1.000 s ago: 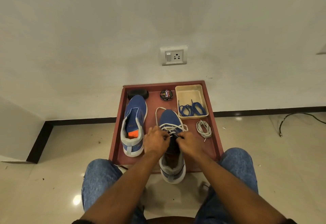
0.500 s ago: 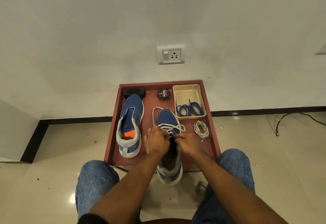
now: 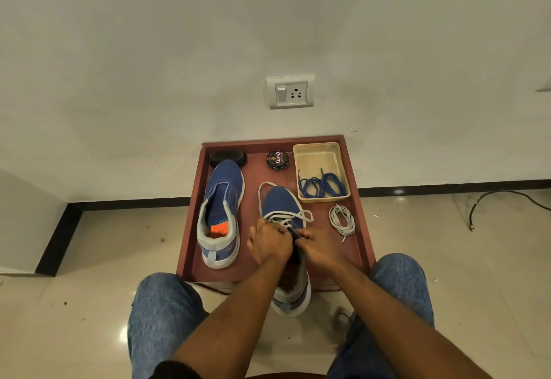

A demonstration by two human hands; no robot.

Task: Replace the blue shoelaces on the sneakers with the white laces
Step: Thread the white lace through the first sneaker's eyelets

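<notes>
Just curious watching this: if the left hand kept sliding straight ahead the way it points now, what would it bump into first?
The left hand points up the sneaker it works on, so it would likely first meet the white lace crossing the shoe's front. Depth is hard to judge from this one view.

Both hands, left hand [image 3: 269,241] and right hand [image 3: 317,247], grip the white lace [image 3: 287,216] on the right sneaker [image 3: 281,202].

A low reddish bench [image 3: 362,220] with a raised rim stands on the glossy floor [image 3: 98,262] against the wall. On it: an unlaced blue sneaker [image 3: 222,211] at left, a second sneaker [image 3: 281,204] overhanging the near edge, a polish tin [image 3: 277,160], a black brush [image 3: 228,158], a cream tray [image 3: 319,158] and a coiled white lace [image 3: 342,220].
</notes>
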